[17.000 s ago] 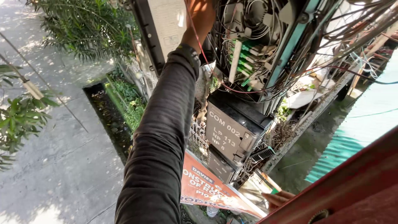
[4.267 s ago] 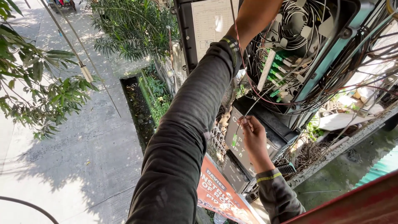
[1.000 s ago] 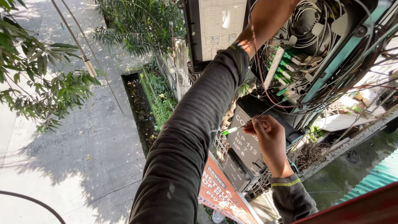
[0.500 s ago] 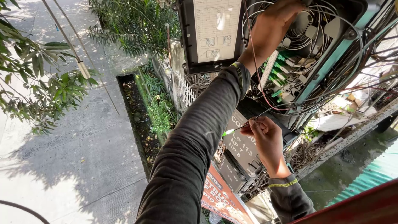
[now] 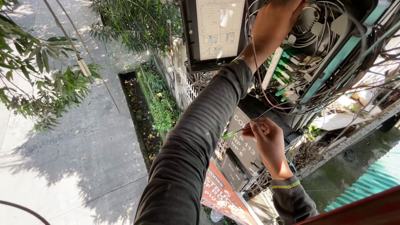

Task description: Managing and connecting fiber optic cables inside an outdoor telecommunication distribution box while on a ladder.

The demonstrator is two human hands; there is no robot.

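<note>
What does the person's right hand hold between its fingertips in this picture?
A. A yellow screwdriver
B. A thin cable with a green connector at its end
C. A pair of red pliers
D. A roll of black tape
B: the right hand pinches a thin dark cable whose green connector sticks out to the left of the fingertips, below the open cable box.

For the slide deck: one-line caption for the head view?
Left hand reaches into an open cable box; right hand pinches a green-tipped connector on a thin cable.
</note>
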